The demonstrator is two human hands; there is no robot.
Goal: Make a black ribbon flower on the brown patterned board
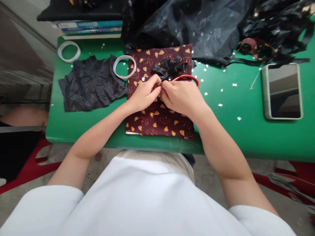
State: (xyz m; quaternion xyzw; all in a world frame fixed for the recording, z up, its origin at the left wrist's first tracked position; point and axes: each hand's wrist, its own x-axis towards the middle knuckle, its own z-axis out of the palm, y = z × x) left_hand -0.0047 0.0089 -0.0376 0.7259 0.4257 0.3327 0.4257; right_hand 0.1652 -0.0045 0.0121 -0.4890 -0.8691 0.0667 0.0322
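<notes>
My left hand (pixel 147 92) and my right hand (pixel 182 95) meet fingertip to fingertip over a flat, dark maroon cloth-covered piece (pixel 159 126) printed with yellow leaf shapes. Both are closed in a pinch, and whatever lies between the fingers is hidden. Just beyond them, a small heap of black ribbon strips (pixel 169 67) rests on the printed cloth. A red loop handle (pixel 195 78), probably of scissors, sticks out behind my right hand. One roll of tape (pixel 135 68) overlaps the cloth's left edge, next to a crumpled black fabric piece (pixel 91 87).
On the green table (pixel 236 137), a second tape roll (pixel 70 60) lies at the left, near stacked books (pixel 98 29). Black sheeting (pixel 197 26) and tangled black strips (pixel 278 24) cover the back. A phone (pixel 284 91) lies right, with white paper bits (pixel 220 105) scattered about.
</notes>
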